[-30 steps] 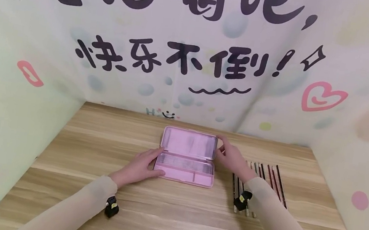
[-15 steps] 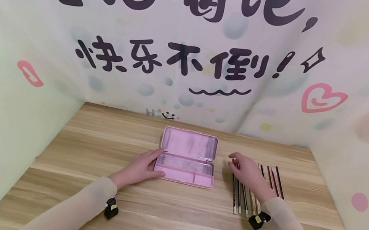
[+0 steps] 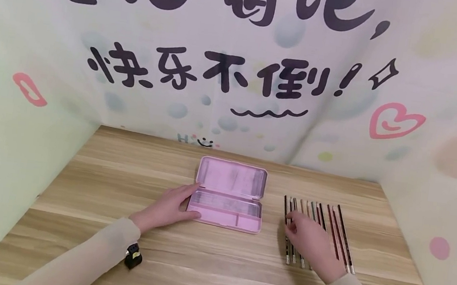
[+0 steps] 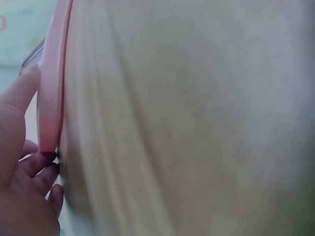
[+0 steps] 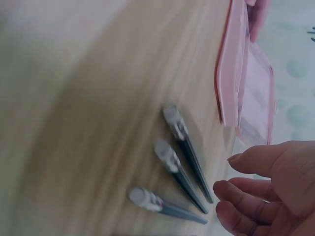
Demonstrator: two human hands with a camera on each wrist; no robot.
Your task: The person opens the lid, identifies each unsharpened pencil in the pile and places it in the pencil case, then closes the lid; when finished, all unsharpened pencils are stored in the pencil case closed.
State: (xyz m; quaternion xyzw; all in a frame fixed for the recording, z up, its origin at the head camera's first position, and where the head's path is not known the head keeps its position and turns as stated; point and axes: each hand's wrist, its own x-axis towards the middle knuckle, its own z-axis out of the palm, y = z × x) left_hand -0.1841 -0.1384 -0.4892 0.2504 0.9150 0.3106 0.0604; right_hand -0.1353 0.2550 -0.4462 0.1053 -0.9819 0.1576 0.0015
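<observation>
My left grip (image 3: 164, 207) clasps the pink case (image 3: 217, 216), centre, presumably bracing it — right grip (image 3: 311, 240) half-open, seemingly empty, over pencils (image 3: 333, 232), lower right.

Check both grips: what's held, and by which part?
Left grip: the open pink case, held at its left end. Right grip: nothing visibly held.

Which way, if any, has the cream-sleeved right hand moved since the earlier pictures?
Yes: against the open rectangular pink pencil case, the right hand has moved rightward and nearer the person, over slim dark and reddish pencils.
</observation>
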